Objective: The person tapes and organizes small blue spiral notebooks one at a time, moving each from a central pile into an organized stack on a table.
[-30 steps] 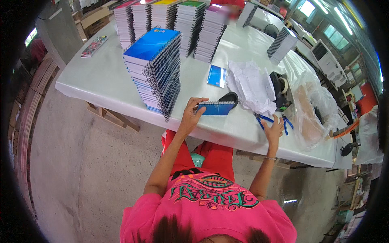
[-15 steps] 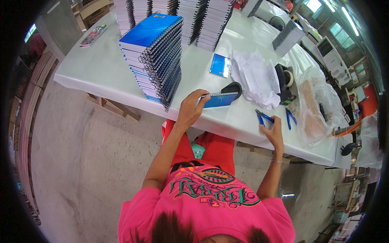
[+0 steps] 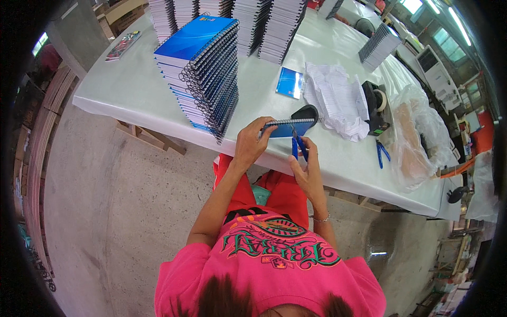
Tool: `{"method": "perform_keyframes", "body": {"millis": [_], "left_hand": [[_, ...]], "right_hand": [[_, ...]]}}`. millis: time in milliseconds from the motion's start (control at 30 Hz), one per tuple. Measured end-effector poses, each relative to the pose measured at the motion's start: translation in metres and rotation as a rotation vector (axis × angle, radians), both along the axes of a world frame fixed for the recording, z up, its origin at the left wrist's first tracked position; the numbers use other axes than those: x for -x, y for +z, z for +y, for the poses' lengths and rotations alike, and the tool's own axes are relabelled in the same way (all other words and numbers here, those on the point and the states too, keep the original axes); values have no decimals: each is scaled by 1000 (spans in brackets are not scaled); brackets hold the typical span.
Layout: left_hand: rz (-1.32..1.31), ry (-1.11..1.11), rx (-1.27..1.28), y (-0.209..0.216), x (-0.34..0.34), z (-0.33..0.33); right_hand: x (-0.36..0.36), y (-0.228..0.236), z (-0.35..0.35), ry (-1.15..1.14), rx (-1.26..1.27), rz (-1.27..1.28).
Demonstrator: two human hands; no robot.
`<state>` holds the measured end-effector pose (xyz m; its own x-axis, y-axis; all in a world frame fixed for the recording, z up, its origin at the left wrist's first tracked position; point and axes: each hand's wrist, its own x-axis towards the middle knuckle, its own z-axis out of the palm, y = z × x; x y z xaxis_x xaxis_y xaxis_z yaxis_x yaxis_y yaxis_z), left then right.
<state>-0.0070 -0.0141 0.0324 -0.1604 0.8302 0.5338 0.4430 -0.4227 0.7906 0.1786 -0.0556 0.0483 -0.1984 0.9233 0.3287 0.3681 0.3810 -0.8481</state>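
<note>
My left hand (image 3: 251, 143) grips the left end of a small blue spiral-bound notebook (image 3: 285, 130), held tilted at the table's near edge with its coil upward. A pair of blue-handled cutting pliers (image 3: 296, 151) sits in my right hand (image 3: 310, 173), the handles slightly apart. Their jaws reach the notebook's front, near the coil; whether they touch the wire I cannot tell. Just behind the notebook's right end lies a black rounded object (image 3: 305, 112), partly hidden. A tall stack of blue spiral notebooks (image 3: 198, 74) stands left of my hands.
Beyond the notebook lie a flat blue booklet (image 3: 290, 83) and crumpled lined paper (image 3: 338, 100). Rightward are a black tape dispenser (image 3: 376, 113), a second pair of blue pliers (image 3: 381, 154) and clear plastic bags (image 3: 414, 132). More notebook stacks (image 3: 282, 31) rise at the back of the white-covered table (image 3: 121, 87).
My right hand has moved left, bringing the pliers from the table's right part to the notebook. My left hand keeps its hold on the notebook, nearly in place.
</note>
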Motion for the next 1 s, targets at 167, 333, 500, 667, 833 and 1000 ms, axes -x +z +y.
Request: {"method": "perform_keyframes", "body": {"millis": [167, 333, 500, 667, 833, 1000], "left_hand": [[-39, -44, 82, 1, 0, -3], [-96, -36, -32, 5, -5, -3], [-66, -80, 81, 2, -1, -4], [-48, -69, 98, 4, -4, -5], [-302, -101, 71, 3, -9, -3], [-246, -96, 89, 5, -8, -4]], "right_hand": [[12, -2, 2, -9, -105, -66], [16, 1, -3, -21, -76, -125], [21, 4, -5, -36, -83, -122], [24, 5, -8, -51, -92, -133], [24, 7, -9, -61, -87, -132], [23, 8, -8, -72, -103, -113]]}}
